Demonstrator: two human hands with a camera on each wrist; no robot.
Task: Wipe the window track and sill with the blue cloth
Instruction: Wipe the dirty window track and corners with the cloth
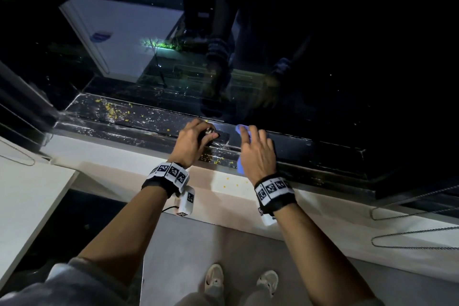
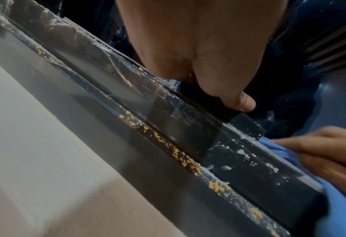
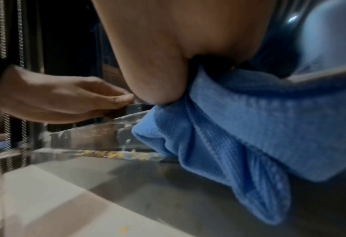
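The black window track (image 1: 139, 129) is strewn with white dust and yellow crumbs (image 1: 216, 160), and the pale sill (image 1: 119, 154) runs along its near side. My right hand (image 1: 258, 151) lies on the blue cloth (image 1: 239, 167) with its fingers stretched out, pressing it onto the track right of centre. The cloth (image 3: 259, 128) bunches under the palm and hangs over the track's near edge. My left hand (image 1: 195, 141) curls around a black latch block with a metal knob (image 1: 208, 131) on the track, just left of the cloth. The latch (image 2: 204, 97) sits under my thumb; crumbs (image 2: 176, 152) line the nearer groove.
The dark window glass (image 1: 323, 57) rises directly behind the track. A white tabletop (image 1: 29, 194) stands at the left. Wire hangers (image 1: 409, 238) lie on the ledge at the right. A few crumbs (image 1: 233, 184) dot the sill. My feet stand on the grey floor below.
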